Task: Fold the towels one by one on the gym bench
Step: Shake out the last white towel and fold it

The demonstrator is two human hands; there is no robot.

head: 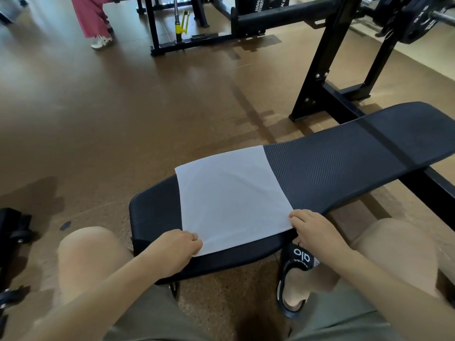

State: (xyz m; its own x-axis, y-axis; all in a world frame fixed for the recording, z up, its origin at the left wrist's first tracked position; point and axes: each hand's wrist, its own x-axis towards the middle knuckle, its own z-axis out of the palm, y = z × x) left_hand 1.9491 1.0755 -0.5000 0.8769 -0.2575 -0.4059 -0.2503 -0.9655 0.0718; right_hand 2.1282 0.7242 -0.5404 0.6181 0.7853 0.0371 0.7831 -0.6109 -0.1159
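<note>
White towel [231,198] spread flat across the near end of the padded counter [344,156], far edge reaching the counter's far side, near edge at its near rim. Laid smooth, probably so the next fold lands square. Left hand [176,252] pinching the near-left corner, fingers curled over the cloth. Right hand [312,230] gripping the near-right corner likewise. Both corners held taut, likely ready to lift across the counter.

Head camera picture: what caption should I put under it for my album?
Both hands, left and right, pinch a white towel's near corners on a black bench.
</note>
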